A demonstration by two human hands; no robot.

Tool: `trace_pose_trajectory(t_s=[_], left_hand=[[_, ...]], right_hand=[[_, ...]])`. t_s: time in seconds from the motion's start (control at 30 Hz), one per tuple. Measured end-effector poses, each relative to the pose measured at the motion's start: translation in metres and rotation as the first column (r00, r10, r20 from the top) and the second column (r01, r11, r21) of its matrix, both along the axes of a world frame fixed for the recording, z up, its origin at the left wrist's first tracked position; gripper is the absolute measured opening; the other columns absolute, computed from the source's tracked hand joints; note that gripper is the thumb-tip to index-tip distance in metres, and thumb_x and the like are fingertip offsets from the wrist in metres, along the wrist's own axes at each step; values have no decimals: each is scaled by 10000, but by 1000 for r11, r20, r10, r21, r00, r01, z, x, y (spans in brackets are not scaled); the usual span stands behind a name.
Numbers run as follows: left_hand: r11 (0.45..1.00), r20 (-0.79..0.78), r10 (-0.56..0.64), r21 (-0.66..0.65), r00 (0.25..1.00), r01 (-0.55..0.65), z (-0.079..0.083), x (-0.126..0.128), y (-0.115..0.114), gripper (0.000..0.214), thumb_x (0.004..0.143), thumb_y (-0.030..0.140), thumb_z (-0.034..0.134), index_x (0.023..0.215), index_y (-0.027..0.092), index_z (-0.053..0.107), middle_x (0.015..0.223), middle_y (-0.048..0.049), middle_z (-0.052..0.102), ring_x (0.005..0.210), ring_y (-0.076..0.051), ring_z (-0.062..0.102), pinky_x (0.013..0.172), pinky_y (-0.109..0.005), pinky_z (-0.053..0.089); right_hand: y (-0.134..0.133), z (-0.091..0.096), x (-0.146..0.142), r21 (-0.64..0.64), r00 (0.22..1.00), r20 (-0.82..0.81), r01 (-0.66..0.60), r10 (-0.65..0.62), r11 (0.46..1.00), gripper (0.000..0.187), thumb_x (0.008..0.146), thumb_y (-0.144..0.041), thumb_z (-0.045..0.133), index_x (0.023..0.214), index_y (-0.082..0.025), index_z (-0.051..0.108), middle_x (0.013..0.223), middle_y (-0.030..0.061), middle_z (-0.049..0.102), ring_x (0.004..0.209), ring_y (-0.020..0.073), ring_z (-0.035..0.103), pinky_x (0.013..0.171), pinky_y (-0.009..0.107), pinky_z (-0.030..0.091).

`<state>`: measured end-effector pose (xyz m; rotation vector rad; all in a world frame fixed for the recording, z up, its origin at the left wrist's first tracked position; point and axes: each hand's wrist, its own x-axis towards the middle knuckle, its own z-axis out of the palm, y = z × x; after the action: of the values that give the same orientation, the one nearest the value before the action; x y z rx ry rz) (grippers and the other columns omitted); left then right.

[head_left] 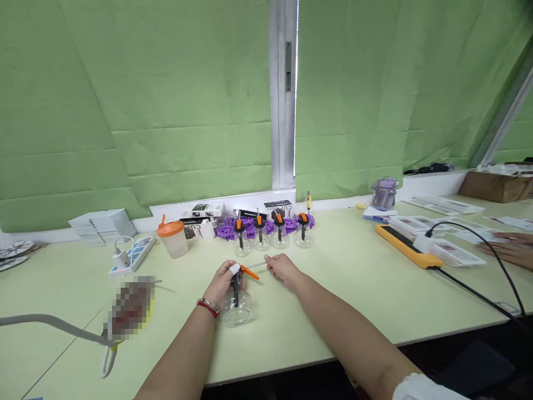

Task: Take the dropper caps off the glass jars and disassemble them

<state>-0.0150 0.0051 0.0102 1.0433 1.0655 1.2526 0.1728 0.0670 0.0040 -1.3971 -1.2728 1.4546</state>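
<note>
in the head view, i see the left hand [219, 286] clamped round the neck of a bottle [237, 316] on the near table [308, 316], probably to steady it. the right hand [283, 270], apart from it, pinches a thin rod [256, 264] by its right end, likely for control. four more bottles [280, 239] stand farther off, perhaps out of the way.

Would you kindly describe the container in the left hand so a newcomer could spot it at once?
On the pale table, find the row of four clear containers. In front of them, the left hand holds this clear container; unlike theirs, its orange lever sticks out sideways.
</note>
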Motion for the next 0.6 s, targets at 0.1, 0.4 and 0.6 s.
trace_pose_trajectory(t_s=[0.1, 0.4, 0.6], left_hand=[[1000, -20, 2, 5, 1000, -1, 0, 2, 0, 361, 704, 467, 679, 806, 223, 434, 535, 49, 578, 421, -125, 533, 425, -222, 385], [999, -62, 32, -3, 998, -32, 3, 4, 0, 390, 708, 540, 648, 824, 218, 463, 533, 40, 583, 436, -138, 547, 435, -239, 415], [999, -66, 39, 8, 997, -39, 3, 0, 1, 366, 712, 522, 643, 803, 217, 464, 512, 41, 579, 417, -133, 541, 428, -227, 399]], right_hand=[[2, -5, -4, 4, 1000, -21, 21, -21, 1000, 388, 883, -375, 516, 561, -160, 493, 394, -52, 386, 355, 59, 291, 412, 216, 226], [-1, -7, 3, 9, 989, -140, -54, 55, 998, 247, 839, -346, 556, 683, -157, 533, 489, -40, 492, 355, 57, 346, 361, 199, 210], [1, -5, -3, 22, 991, -128, -38, 41, 999, 156, 791, -258, 627, 708, -157, 541, 503, -40, 523, 374, 58, 399, 363, 187, 262]])
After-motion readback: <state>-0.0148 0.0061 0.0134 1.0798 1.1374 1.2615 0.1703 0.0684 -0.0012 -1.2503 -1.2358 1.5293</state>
